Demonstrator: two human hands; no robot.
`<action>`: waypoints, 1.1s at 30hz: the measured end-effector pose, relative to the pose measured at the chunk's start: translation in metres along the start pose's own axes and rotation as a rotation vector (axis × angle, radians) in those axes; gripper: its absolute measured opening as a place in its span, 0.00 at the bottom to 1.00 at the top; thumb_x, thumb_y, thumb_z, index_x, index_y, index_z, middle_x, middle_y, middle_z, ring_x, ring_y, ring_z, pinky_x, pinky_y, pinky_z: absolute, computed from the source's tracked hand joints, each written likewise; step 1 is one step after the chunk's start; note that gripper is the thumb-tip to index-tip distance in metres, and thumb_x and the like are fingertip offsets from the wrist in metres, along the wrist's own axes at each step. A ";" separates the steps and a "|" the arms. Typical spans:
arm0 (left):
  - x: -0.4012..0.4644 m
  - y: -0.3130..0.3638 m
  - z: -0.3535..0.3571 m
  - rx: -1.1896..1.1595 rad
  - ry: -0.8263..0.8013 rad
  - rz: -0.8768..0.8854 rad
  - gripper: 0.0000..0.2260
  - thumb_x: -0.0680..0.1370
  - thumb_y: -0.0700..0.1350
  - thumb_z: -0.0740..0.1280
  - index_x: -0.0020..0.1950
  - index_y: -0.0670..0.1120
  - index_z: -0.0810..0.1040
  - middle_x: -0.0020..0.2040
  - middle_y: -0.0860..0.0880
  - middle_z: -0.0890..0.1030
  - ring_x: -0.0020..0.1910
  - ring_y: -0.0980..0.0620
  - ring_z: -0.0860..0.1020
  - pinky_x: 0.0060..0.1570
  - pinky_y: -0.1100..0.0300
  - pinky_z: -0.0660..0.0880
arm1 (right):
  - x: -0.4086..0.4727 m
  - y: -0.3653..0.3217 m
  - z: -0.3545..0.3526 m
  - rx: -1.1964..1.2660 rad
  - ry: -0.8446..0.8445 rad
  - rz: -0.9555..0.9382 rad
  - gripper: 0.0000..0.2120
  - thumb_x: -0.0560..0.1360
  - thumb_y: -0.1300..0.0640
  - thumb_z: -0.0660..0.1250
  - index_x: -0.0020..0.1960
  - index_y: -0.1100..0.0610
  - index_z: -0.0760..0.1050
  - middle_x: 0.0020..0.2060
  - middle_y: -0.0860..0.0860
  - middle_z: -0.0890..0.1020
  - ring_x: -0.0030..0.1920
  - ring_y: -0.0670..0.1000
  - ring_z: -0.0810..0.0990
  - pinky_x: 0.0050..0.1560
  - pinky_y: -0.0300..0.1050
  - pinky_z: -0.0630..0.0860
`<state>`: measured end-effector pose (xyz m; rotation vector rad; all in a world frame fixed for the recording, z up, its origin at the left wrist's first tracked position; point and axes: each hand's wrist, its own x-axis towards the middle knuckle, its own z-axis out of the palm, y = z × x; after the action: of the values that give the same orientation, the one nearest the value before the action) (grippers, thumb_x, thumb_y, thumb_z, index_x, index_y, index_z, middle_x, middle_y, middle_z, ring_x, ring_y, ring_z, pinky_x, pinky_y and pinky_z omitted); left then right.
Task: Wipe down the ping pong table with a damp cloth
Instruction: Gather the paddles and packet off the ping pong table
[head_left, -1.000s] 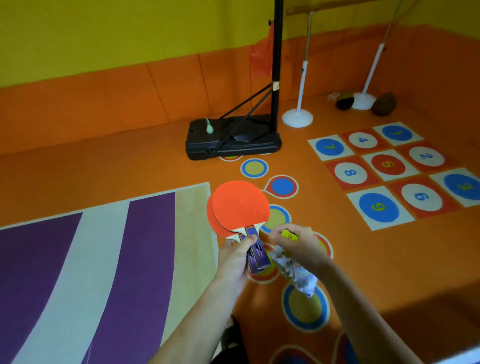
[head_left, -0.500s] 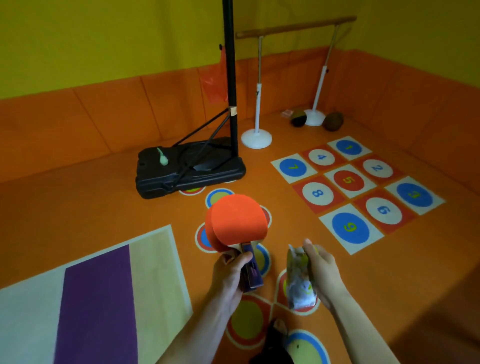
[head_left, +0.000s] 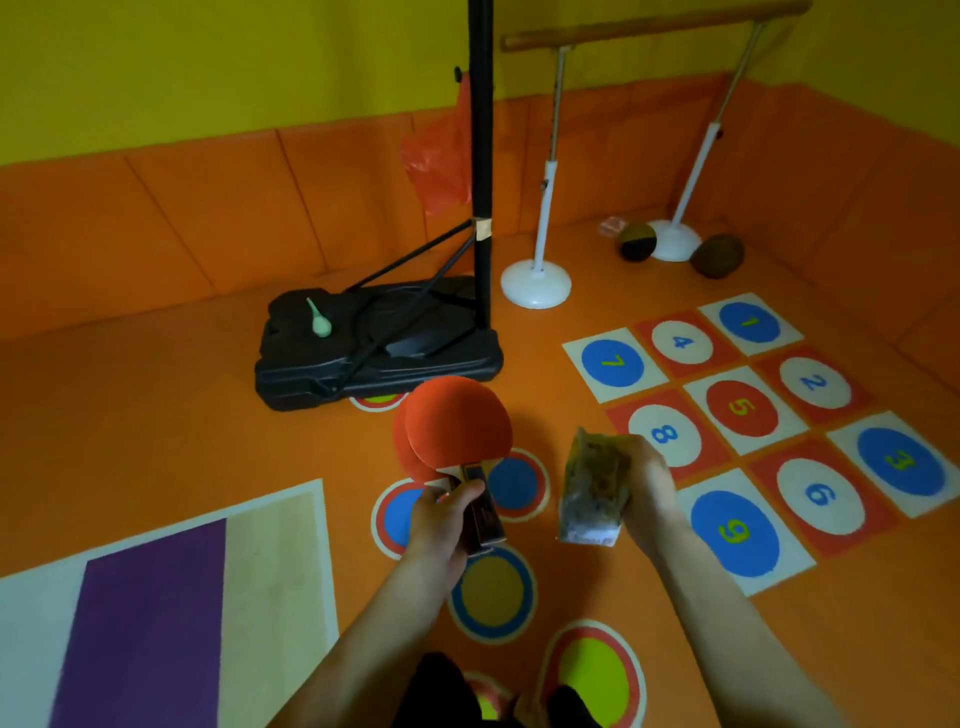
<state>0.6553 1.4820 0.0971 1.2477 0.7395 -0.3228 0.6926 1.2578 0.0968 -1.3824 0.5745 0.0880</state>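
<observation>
Two red-faced paddles (head_left: 457, 423), stacked with one blade offset behind the other, are held upright by their dark handles in the left hand (head_left: 441, 519), whose fingers are closed around the handles, the blades standing above the fist. A crumpled, shiny packet (head_left: 592, 488), its print too blurred to read, is gripped along its right edge by the closed right hand (head_left: 649, 493), over the orange floor (head_left: 156, 405).
</observation>
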 end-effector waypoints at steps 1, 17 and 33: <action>0.021 0.004 0.001 -0.056 0.006 -0.051 0.09 0.77 0.41 0.71 0.54 0.41 0.74 0.56 0.33 0.79 0.41 0.41 0.81 0.33 0.52 0.78 | 0.017 -0.005 0.006 -0.012 -0.023 0.003 0.07 0.83 0.59 0.62 0.49 0.54 0.79 0.47 0.53 0.81 0.48 0.54 0.80 0.45 0.49 0.77; 0.357 0.196 0.083 -0.156 0.062 -0.075 0.23 0.75 0.42 0.74 0.66 0.36 0.71 0.51 0.36 0.81 0.37 0.41 0.83 0.32 0.50 0.79 | 0.373 -0.094 0.176 -0.320 -0.014 -0.226 0.05 0.84 0.58 0.66 0.56 0.58 0.79 0.50 0.54 0.84 0.51 0.53 0.84 0.43 0.40 0.81; 0.606 0.237 0.204 -0.204 0.265 -0.073 0.13 0.76 0.42 0.73 0.58 0.43 0.73 0.50 0.41 0.80 0.42 0.41 0.81 0.31 0.52 0.77 | 0.707 -0.107 0.225 -0.360 -0.218 -0.066 0.10 0.78 0.46 0.71 0.45 0.52 0.81 0.43 0.52 0.87 0.46 0.57 0.88 0.49 0.55 0.85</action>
<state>1.3069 1.4659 -0.1034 1.0825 1.0216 -0.1374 1.4170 1.2571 -0.0954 -1.7130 0.3391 0.2971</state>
